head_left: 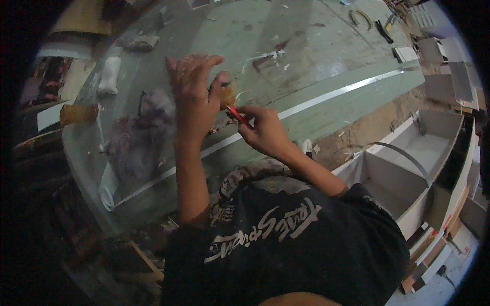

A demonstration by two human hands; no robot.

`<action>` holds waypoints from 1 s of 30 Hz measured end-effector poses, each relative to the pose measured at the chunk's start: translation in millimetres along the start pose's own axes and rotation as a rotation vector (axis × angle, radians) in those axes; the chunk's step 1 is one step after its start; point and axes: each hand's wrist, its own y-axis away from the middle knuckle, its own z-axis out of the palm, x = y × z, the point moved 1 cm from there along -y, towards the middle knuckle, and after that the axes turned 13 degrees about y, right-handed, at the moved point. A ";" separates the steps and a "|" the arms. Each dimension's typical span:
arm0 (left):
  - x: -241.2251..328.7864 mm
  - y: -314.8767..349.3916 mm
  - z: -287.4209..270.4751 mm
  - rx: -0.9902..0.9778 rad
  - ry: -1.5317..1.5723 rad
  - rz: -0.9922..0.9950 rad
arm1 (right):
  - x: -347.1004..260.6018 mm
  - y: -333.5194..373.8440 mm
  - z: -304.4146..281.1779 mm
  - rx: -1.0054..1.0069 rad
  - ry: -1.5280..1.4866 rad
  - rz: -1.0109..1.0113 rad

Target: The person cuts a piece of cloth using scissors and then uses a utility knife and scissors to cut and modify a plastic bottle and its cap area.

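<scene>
Held up over the green table (301, 56), my left hand (196, 89) has its thumb and fingers around a small amber-yellow piece whose kind I cannot make out (228, 97). Its fingers partly cover the piece. My right hand (261, 126) grips a slim red-handled tool (236, 114), its tip touching or very close to the amber piece. Blur hides what sort of tool it is. Below both hands a long, shiny pale strip (326, 96) runs diagonally across the table. Beside my left forearm lies a crumpled greyish-purple cloth (145, 130).
A white bottle (109, 75) and an amber cylinder (79, 113) are at the left. Dark-handled pliers (384, 31) and a curved yellowish piece (363, 19) lie at the far right. Open pale boxes (393, 178) stand close on my right. Scraps (278, 53) dot the tabletop.
</scene>
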 end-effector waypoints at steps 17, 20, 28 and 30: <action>-25.5 68.1 14.8 0.061 0.480 -0.368 | 61.8 -20.3 -83.9 -0.159 0.714 0.086; -28.1 82.0 30.5 0.146 0.479 -0.372 | 78.5 -38.1 -68.2 0.048 0.560 -0.060; -19.5 80.9 30.3 0.171 0.502 -0.475 | 97.4 -72.4 -40.1 0.315 0.680 -0.214; -19.5 84.5 33.1 0.187 0.537 -0.495 | 95.4 -72.2 -38.4 0.298 0.654 -0.199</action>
